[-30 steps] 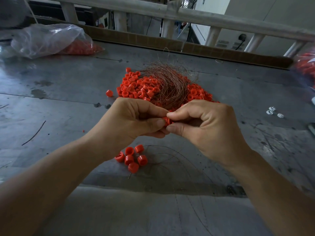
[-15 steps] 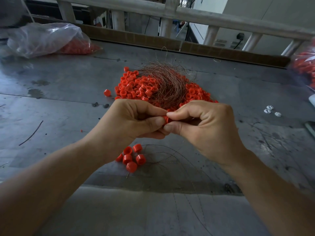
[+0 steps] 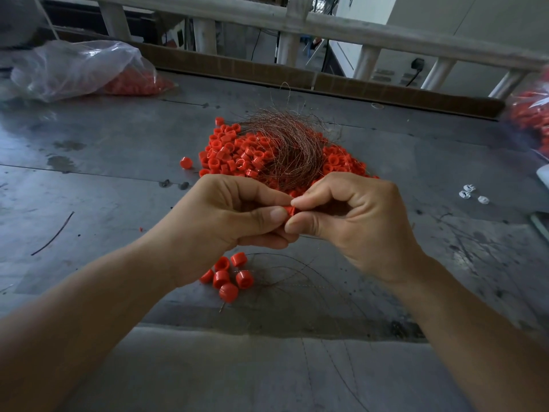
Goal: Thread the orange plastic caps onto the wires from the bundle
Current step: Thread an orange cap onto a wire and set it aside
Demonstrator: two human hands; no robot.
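My left hand and my right hand meet fingertip to fingertip above the metal table. Between them sits one orange cap, pinched by my left thumb and forefinger and touched by my right fingertips. A thin wire runs out under my right thumb; its end is hidden. Behind the hands lies a heap of orange caps with the copper wire bundle draped over it. Several caps on wires lie below my left hand, their thin wires trailing right.
A clear plastic bag with orange caps lies at the back left. Another bag of caps sits at the right edge. Small white parts lie on the right. A stray wire piece lies left. A wooden rail runs behind the table.
Both hands stay together on the cap with only slight finger shifts. The view has tilted a little.
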